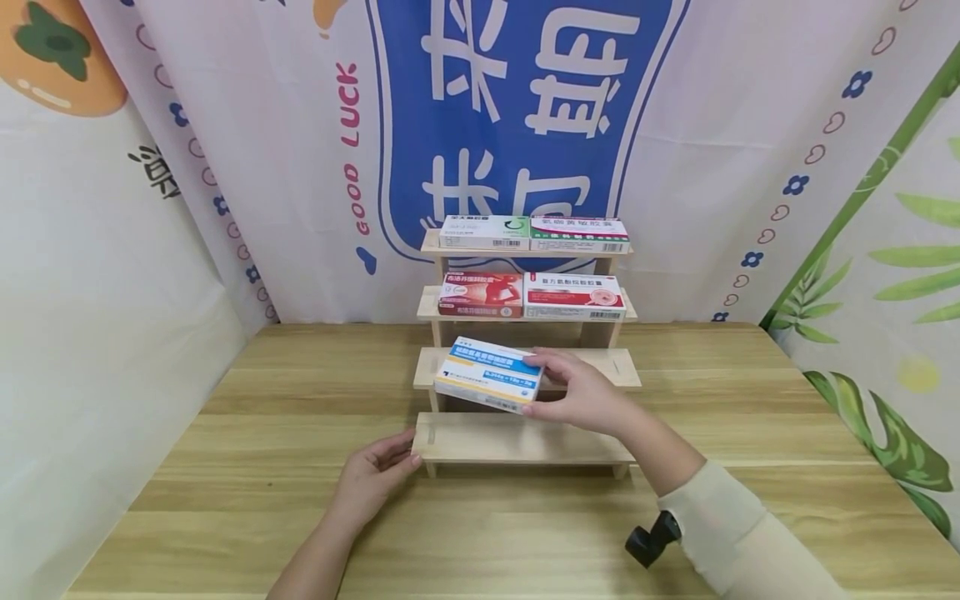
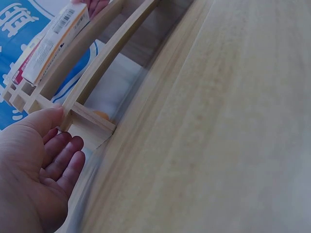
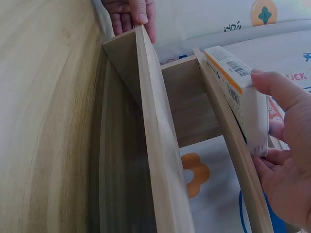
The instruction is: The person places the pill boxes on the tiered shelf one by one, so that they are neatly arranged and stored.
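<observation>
My right hand [image 1: 581, 393] grips a white, blue and yellow medicine box [image 1: 487, 373] by its right end, thumb on one side and fingers on the other. The box is tilted at the second step from the bottom of a wooden stepped rack [image 1: 525, 439]. In the right wrist view, the box [image 3: 238, 92] appears close against that step's board; whether it bears on it I cannot tell. My left hand [image 1: 372, 482] holds the left end of the rack's lowest step, thumb on the board's edge [image 2: 68, 109] and fingers curled beside it.
On the top step sit a white-green box [image 1: 483, 232] and a pink-green box [image 1: 579, 235]. Below them are a red box [image 1: 480, 295] and a white-red box [image 1: 573, 297]. The rack stands on a wood-grain table [image 1: 300, 408], before a printed cloth [image 1: 697, 167].
</observation>
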{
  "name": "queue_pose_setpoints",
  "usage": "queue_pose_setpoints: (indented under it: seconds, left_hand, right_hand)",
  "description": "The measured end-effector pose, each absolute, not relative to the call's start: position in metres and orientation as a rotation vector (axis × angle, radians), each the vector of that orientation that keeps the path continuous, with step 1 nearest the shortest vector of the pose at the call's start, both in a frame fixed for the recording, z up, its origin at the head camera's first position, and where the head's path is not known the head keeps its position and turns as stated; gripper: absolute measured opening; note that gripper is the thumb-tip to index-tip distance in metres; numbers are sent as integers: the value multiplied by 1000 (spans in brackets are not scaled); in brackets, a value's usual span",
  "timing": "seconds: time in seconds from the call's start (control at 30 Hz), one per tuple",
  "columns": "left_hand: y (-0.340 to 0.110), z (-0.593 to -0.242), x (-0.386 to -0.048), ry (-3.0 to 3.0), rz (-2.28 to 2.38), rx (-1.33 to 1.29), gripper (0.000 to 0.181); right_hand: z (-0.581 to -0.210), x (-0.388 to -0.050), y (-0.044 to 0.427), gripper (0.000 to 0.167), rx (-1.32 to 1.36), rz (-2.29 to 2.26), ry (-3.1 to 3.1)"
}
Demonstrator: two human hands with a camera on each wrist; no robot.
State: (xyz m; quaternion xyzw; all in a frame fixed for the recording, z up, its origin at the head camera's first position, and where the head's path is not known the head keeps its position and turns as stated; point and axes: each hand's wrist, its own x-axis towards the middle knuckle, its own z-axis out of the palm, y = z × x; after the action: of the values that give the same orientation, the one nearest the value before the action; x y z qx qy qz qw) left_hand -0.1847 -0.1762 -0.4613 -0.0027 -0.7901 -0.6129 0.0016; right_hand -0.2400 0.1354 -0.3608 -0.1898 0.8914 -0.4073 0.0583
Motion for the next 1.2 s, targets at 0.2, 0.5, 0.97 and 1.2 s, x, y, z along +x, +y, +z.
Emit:
queue_pose_setpoints:
  seconds: [0.2, 0.5, 0.97, 1.2]
  left_hand:
    - [-177, -461, -184, -2485, -1922, -5, 42]
    - [-177, -460, -184, -2472, -1939, -3, 42]
    - [-177, -460, -187, -2484, -1929, 1, 42]
    - [-178, -459, -186, -2490, -1917, 4, 42]
  right_hand:
    - [-363, -241, 133, 62, -586, -1182, 2785]
    - [-372, -239, 125, 48, -578, -1183, 2980]
    - [-372, -238, 117, 47, -530, -1191, 3056]
    - [-373, -238, 119, 52, -511, -1212, 3045]
